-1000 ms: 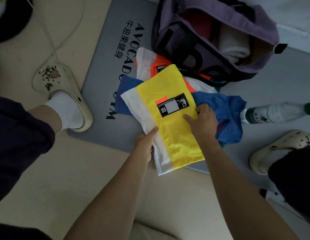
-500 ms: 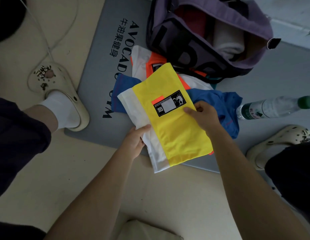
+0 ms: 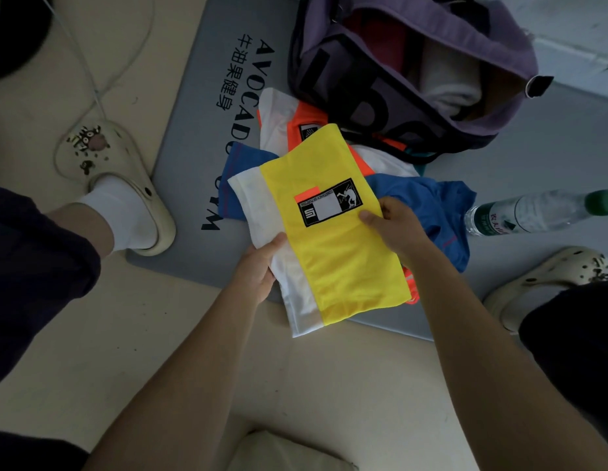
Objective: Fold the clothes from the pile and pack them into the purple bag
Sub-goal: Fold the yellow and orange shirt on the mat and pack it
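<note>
Item: folded yellow garment (image 3: 333, 239), long axis eleven-to-five, pinched by my left hand (image 3: 261, 266) and right hand (image 3: 394, 226); I judge purple bag (image 3: 411, 73) at one o'clock, nearer the right.

You look down on a beige floor (image 3: 91, 334) in dim light. A grey mat (image 3: 190, 137) with black lettering lies on it, one corner pointing toward you. A white cable (image 3: 102, 86) loops across the floor at upper left. A pale wall (image 3: 574, 25) runs along the upper right beyond the mat.
</note>
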Available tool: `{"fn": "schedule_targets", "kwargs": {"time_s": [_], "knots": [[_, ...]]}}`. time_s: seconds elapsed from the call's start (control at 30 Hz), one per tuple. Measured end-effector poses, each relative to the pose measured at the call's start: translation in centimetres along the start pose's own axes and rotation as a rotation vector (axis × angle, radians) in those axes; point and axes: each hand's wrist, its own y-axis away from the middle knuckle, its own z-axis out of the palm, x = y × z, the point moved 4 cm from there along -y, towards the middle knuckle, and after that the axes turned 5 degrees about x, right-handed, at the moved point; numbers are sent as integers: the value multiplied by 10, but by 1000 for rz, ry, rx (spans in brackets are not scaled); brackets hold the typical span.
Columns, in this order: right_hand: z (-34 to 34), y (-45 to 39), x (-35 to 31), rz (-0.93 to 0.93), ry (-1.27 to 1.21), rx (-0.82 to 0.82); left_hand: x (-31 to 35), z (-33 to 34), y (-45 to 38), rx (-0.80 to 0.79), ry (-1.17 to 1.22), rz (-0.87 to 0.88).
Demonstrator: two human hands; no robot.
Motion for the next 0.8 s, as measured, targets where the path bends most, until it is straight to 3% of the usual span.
{"fn": "schedule_targets", "kwargs": {"time_s": [0.17,0.27,0.37,0.53,0.73,0.8], "knots": [[21,3,-1,34,-17,-60,15,-17,-5,178,-110,49],[23,5,3,58,-69,-12,16,-22,0,74,-247,-35],[19,9,6,75,-144,-22,15,-22,5,-62,-233,-44],[6,20,3,67,-310,-53,31,-8,9,-198,-134,89],[-11,31,-20,-117,-348,77,82,7,20,17,-274,326],[-14,34,-34,-198,-367,59,104,12,27,-12,-321,455]]}}
